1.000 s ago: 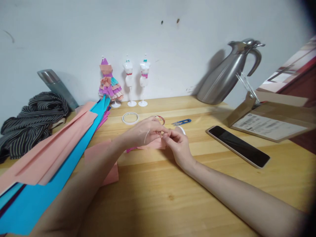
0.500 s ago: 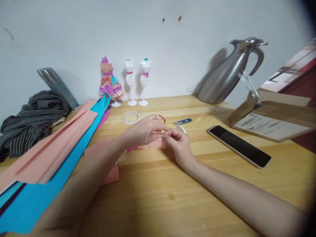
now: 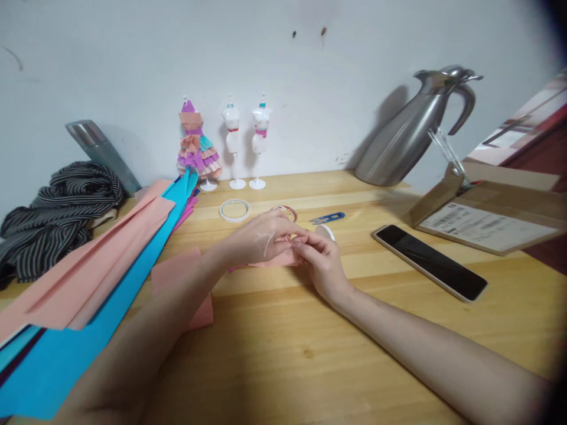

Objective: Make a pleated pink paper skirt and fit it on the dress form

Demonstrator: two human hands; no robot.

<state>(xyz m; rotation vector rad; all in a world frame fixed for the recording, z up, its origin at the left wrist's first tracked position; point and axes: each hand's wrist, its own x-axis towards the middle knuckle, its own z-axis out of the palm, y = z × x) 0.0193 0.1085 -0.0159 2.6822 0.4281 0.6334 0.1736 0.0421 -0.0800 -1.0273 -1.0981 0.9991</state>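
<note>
My left hand (image 3: 261, 236) and my right hand (image 3: 326, 260) meet fingertip to fingertip above the middle of the table. Both are closed in a pinch on a piece of pink crepe paper (image 3: 283, 258), part of which shows below the fingers. The exact grip of the left fingers is partly hidden behind the hand. Under my left forearm lies another pink crepe paper sheet (image 3: 177, 268). Just beyond the hands are a tape roll (image 3: 221, 211), a second roll with red (image 3: 291, 211), a white roll (image 3: 328, 231) and blue thread snips (image 3: 330, 218).
Long folded crepe paper (image 3: 101, 254) in pink and blue fills the left side, beside a striped cloth (image 3: 66, 206) and a bottle (image 3: 104, 153). A paper-dressed mannequin (image 3: 195, 141) and two bare ones stand by the wall. Rightward are a steel jug (image 3: 403, 130), phone (image 3: 429, 260) and cardboard box (image 3: 491, 206).
My fingers have shifted slightly at the pinch, with the left fingers curling a little more. Everything else stays in place.
</note>
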